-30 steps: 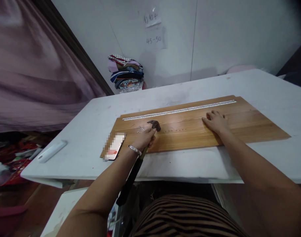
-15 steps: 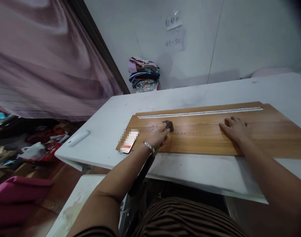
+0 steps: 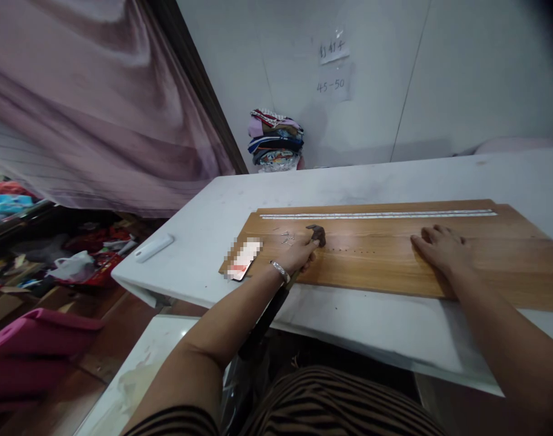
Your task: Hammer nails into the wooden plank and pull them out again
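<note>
My left hand, with a silver bracelet at the wrist, is wrapped round the handle of a claw hammer close under its head. The hammer head is over the wooden board, at the left end of a row of small dark spots; whether it touches the board I cannot tell. Several loose nails lie on the board left of the hammer. My right hand rests on the board further right, palm down with fingers spread, holding nothing.
Two pale strips run along the board's far side. A phone lies at its left end. On the white table is a white elongated object. Folded cloths stand by the wall. A pink curtain hangs left.
The view has shifted slightly, so the board and both hands appear a little further right and lower. My hold on the hammer and my right hand's place on the board look unchanged.
</note>
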`<action>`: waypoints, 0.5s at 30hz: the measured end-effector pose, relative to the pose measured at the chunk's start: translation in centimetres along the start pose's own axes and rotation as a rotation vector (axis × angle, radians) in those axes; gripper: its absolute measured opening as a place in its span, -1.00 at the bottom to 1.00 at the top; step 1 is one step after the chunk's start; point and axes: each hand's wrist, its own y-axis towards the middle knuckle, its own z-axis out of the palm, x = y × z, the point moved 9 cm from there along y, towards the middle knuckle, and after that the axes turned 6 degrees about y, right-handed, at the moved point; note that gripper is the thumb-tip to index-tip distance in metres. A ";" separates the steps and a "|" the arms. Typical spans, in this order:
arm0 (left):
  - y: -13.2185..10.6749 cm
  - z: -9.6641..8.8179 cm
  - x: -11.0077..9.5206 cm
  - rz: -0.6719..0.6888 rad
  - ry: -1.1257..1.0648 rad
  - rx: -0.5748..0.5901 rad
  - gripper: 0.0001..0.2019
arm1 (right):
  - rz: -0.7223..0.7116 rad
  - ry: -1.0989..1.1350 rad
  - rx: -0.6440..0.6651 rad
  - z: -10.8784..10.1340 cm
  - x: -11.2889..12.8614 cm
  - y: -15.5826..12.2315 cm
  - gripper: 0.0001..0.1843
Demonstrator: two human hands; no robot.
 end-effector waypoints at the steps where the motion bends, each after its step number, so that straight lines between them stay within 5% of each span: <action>1: 0.1 0.0 0.0 -0.002 0.001 0.005 -0.73 | -0.001 0.002 -0.002 0.0 0.0 0.0 -0.50; 15: 0.2 0.2 -0.4 0.001 0.042 0.024 -0.79 | -0.003 0.037 -0.049 -0.6 0.3 -0.3 -0.54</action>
